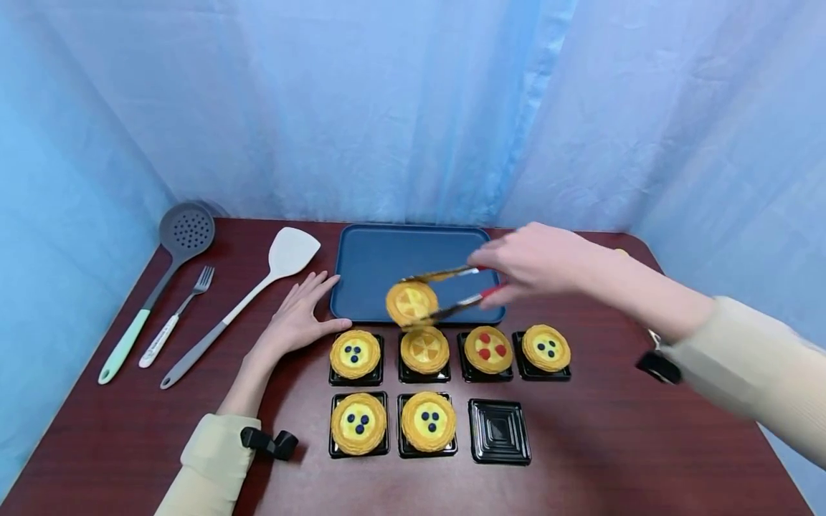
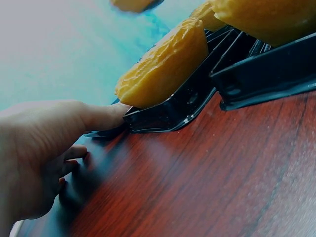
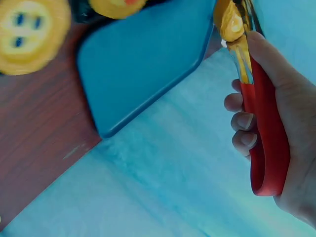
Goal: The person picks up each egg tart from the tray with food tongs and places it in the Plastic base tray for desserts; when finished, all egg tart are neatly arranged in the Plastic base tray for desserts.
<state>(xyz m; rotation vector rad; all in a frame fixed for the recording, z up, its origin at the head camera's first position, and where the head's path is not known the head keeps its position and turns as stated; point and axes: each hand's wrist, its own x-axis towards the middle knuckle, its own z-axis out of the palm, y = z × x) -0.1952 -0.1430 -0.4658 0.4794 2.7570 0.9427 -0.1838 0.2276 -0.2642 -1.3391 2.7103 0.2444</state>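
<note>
My right hand (image 1: 535, 261) grips red-handled tongs (image 3: 276, 133) over the blue tray (image 1: 413, 247). Between the tongs' tips is a tart with pale wedge-shaped pieces on top (image 1: 406, 297), held above the tray's front part and tilted. My left hand (image 1: 297, 319) rests on the table at the tray's left front corner, fingers spread. In the left wrist view its thumb (image 2: 101, 117) reaches the near black box base (image 2: 173, 116), which bears a blueberry tart (image 1: 355, 354).
In front of the tray stand two rows of tarts in black square bases, among them a raspberry tart (image 1: 488, 350). One ridged black base (image 1: 500, 432) shows its bottom. At left lie a skimmer (image 1: 187, 229), a fork (image 1: 169, 330) and a white spatula (image 1: 290, 252). Curtains hang behind.
</note>
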